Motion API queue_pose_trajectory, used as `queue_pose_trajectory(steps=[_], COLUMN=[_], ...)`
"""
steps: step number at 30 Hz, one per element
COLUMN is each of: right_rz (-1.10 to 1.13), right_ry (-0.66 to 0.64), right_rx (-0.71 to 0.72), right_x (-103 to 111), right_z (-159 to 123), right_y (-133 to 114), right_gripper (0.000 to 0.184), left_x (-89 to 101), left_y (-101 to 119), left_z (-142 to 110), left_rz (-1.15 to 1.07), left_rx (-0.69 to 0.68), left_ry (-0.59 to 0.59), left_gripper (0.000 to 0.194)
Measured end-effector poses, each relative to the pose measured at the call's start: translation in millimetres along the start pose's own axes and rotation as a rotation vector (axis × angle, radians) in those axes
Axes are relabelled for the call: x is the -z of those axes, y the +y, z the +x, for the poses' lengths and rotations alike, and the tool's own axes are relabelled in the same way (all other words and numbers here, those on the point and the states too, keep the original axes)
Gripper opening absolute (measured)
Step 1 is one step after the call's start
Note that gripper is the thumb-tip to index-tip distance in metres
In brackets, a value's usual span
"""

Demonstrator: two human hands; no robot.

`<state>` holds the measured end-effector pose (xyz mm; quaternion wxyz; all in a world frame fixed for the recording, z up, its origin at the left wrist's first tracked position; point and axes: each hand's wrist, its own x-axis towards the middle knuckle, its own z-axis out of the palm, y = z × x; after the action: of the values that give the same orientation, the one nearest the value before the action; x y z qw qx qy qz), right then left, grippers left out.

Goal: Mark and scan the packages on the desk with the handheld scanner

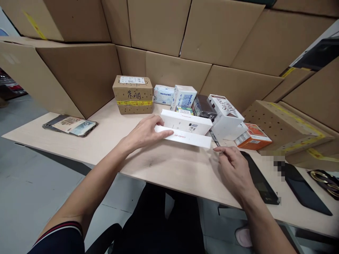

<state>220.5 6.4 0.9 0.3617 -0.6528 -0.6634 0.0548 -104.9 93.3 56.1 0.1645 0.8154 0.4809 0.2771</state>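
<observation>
My left hand (144,132) is closed on the left end of a slim white box (189,138) with small reddish print. Its thumb lies on top, and the other fingers are partly hidden behind. Right behind it stands a larger white box (182,124) with a printed label on its side. My right hand (234,165) is near the right end of the slim box, index finger pointing toward it and the other fingers curled. A thin dark object (216,141) shows just past that fingertip; whether the hand holds it is unclear.
Behind are a taped carton (134,93), tissue packs (164,94), a dark box (205,106), a tall white box (226,114) and an orange box (253,137). A phone with banknotes (71,125) lies left; a tablet (261,180), dark slab (305,188) and scissors (324,180) lie right.
</observation>
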Motion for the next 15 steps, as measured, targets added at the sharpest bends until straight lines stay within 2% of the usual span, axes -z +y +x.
queue_pose_trajectory(steps=[2,5,10,15], right_rz=[0.053,0.109,0.137,0.136], right_ry=[0.08,0.149,0.178,0.206], right_rx=[0.012,0.045,0.192,0.245], right_x=[0.2,0.0,-2.2,-2.2], right_z=[-2.1,-5.4,-9.6,-11.5], right_y=[-0.7,-4.1,-9.1,-8.4], right_gripper=[0.027,0.024,0.021,0.021], left_x=[-3.5,-9.6,-21.0,-24.4], left_y=[2.3,5.4,4.0,-13.1], left_z=[7.0,17.9,36.5,40.6], left_rz=[0.044,0.137,0.262,0.151], left_rx=[0.098,0.159,0.198,0.126], left_ry=[0.129,0.255,0.296,0.372], left_gripper=[0.048,0.047,0.041,0.044])
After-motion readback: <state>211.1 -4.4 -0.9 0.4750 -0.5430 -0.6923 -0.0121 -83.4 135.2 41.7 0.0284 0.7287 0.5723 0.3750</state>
